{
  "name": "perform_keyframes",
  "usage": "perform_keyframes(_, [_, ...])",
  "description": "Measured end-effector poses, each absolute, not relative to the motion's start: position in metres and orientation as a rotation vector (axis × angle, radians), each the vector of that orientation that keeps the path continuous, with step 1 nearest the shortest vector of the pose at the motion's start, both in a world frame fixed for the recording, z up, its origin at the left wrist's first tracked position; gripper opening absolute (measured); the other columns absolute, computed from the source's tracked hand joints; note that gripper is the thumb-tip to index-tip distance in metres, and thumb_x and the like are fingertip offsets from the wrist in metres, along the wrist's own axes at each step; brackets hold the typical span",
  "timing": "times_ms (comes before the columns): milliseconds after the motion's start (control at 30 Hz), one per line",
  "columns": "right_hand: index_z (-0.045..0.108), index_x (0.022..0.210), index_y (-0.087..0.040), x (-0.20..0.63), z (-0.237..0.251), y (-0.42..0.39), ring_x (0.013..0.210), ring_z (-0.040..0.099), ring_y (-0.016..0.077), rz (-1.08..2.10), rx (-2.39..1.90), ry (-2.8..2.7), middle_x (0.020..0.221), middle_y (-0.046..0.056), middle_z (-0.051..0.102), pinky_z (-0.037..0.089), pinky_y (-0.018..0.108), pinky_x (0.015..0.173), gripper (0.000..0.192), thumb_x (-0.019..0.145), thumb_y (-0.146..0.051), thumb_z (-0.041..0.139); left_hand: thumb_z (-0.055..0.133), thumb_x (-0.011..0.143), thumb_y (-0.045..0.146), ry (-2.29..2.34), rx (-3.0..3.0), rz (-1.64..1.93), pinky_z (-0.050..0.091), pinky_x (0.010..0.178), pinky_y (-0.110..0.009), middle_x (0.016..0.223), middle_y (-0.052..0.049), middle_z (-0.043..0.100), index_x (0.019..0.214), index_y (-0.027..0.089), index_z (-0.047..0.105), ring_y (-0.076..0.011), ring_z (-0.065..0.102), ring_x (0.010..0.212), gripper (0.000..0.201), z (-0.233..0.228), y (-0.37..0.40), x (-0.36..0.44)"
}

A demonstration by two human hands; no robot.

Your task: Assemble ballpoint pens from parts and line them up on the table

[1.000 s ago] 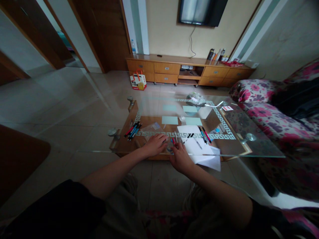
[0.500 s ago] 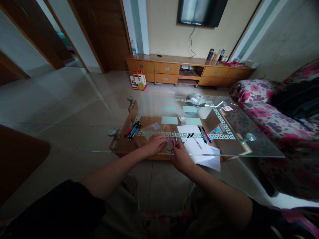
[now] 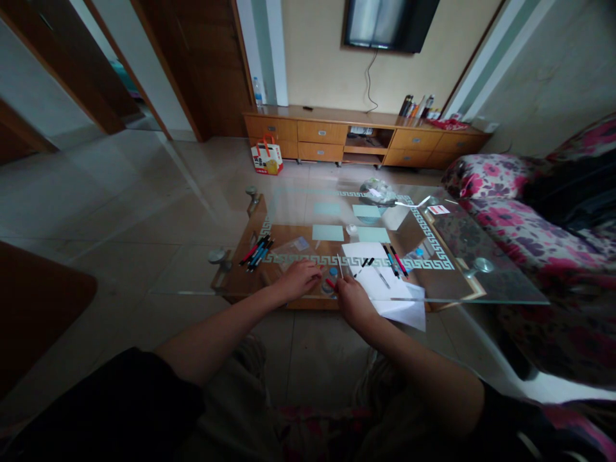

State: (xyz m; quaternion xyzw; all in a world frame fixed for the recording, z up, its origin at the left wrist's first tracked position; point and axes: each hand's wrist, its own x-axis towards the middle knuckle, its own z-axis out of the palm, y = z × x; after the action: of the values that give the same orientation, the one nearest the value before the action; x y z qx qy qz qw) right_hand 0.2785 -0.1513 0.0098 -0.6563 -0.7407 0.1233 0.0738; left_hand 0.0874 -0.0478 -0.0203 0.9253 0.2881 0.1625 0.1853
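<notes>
My left hand (image 3: 299, 278) rests palm down on the glass coffee table (image 3: 462, 285) near its front edge. Close beside it my right hand (image 3: 352, 301) pinches a small red pen (image 3: 330, 283) by one end, just above the glass. A small round blue thing (image 3: 333, 272) lies between the two hands. White paper sheets (image 3: 385, 285) lie right of my right hand, with several pens (image 3: 395, 260) on them. A bunch of pens (image 3: 257, 251) lies to the left of my left hand.
Pale green cards (image 3: 328, 232) lie farther back on the glass. A floral sofa (image 3: 543, 244) stands to the right. A wooden TV cabinet (image 3: 356, 138) runs along the far wall, with a paper bag (image 3: 266, 156) on the tiled floor before it.
My right hand has drawn slightly back toward me and turned the red pen to lie more sideways. My left hand has stayed in place.
</notes>
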Motion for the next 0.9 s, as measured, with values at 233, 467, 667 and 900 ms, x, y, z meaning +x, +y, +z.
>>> perform_keyframes(233, [0.06,0.114,-0.017,0.272,0.012,-0.143,0.076,0.064,0.0157,0.918,-1.502,-1.505,0.086,0.003,0.068,0.052,0.027,0.071,0.038,0.077,-0.018,0.064,0.053,0.093,0.019,0.915,2.548,0.487,0.047,0.085,-0.034,0.09,-0.008,0.065,0.092,0.017,0.069,-0.0219,0.058,0.091,0.016,-0.019,-0.047,0.091])
perform_keyframes(467, [0.062,0.087,-0.016,0.263,0.022,-0.143,0.075,0.063,0.015,1.225,-1.186,-0.961,0.082,0.002,0.066,0.055,0.029,0.073,0.026,0.076,-0.038,0.072,0.047,0.096,0.02,0.921,2.466,0.606,0.048,0.083,-0.032,0.093,-0.007,0.062,0.092,0.017,0.064,-0.0194,0.058,0.089,0.017,-0.008,-0.052,0.095])
perform_keyframes(667, [0.06,0.085,-0.018,0.265,0.024,-0.143,0.075,0.061,0.0154,1.12,-1.169,-1.025,0.081,0.001,0.064,0.056,0.029,0.07,0.031,0.08,-0.046,0.071,0.047,0.097,0.019,0.852,2.404,0.674,0.048,0.079,-0.029,0.09,-0.005,0.065,0.092,0.017,0.065,-0.0173,0.06,0.085,0.019,-0.004,-0.057,0.096])
perform_keyframes(900, [0.061,0.093,-0.018,0.269,0.016,-0.141,0.075,0.064,0.0168,1.039,-1.28,-1.102,0.084,0.003,0.066,0.055,0.029,0.068,0.027,0.083,-0.043,0.065,0.056,0.094,0.027,0.979,2.13,0.953,0.05,0.083,-0.031,0.098,-0.005,0.071,0.097,0.019,0.07,-0.0187,0.065,0.091,0.017,0.004,-0.056,0.099])
